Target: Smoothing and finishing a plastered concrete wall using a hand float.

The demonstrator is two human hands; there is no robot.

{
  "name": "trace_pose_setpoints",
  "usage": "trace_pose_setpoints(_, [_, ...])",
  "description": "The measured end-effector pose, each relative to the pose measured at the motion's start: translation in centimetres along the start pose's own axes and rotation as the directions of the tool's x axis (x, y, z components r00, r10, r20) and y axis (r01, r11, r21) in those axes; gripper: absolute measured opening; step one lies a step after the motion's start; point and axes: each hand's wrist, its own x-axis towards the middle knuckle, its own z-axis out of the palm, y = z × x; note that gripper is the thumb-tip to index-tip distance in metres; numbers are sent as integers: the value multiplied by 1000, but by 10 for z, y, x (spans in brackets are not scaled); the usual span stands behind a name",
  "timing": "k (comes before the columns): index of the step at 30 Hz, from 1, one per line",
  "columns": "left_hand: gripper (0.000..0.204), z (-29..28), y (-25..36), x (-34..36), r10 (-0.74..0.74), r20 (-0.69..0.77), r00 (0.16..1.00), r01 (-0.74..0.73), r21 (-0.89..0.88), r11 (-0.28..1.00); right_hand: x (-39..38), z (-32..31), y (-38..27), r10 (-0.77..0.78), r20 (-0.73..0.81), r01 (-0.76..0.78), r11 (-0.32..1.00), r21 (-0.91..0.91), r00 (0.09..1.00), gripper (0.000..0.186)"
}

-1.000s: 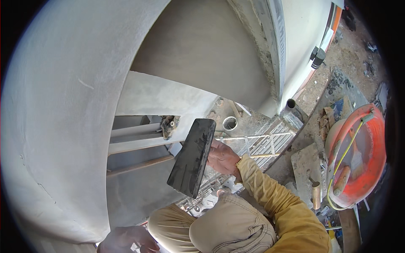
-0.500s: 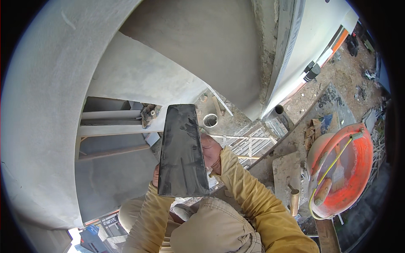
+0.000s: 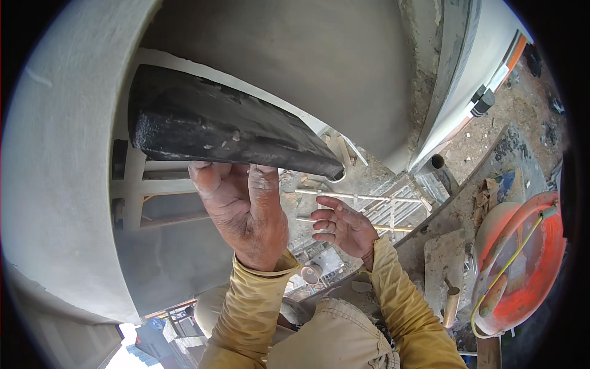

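My left hand (image 3: 239, 218) is raised in the middle of the view, fingers gripping the long black tapered float or board (image 3: 227, 126) from beneath. The board lies slanted in front of the grey plastered surfaces, its broad end at the left and its narrow end at the right. Some of my left fingertips are hidden behind it. My right hand (image 3: 344, 224) is below and to the right of the board, apart from it, with fingers loosely spread and nothing in them.
A curved plastered wall (image 3: 61, 184) fills the left side. At right, an orange bucket (image 3: 548, 258) holding a brush stands beside a dirty board (image 3: 442, 258) and a wooden-handled tool (image 3: 451, 307) on a ledge. Metal framing (image 3: 344, 194) and debris lie below.
My left hand has lifted the black board and turned it from pointing away to lying crosswise and slanted. My right hand has let go of it and opened.
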Motion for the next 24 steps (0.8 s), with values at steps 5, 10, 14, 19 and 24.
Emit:
trace_pose_setpoints(5, [45, 18, -2, 8, 19, -62, 998, -21, -23, 1000, -15, -15, 10, 1, -97, 3, 999, 41, 995, 46])
trace_pose_setpoints(10, [45, 18, -1, 12, 21, -52, 998, -21, 6, 1000, -22, -27, 8, 0, -128, 3, 1000, 25, 992, 45])
trace_pose_setpoints(14, [41, 11, -10, 16, 28, -49, 998, -29, -18, 999, -26, -27, 2, -8, -203, 6, 1000, -15, 979, 43])
trace_pose_setpoints(19, [37, -2, -41, 35, -244, -6, 970, 244, -27, 969, -29, -23, -2, -42, -201, 37, 999, -28, 979, 41])
trace_pose_setpoints(24, [42, -4, -36, 18, -207, -64, 976, 202, -72, 977, -32, -26, 2, -69, -208, 67, 998, -20, 976, 40])
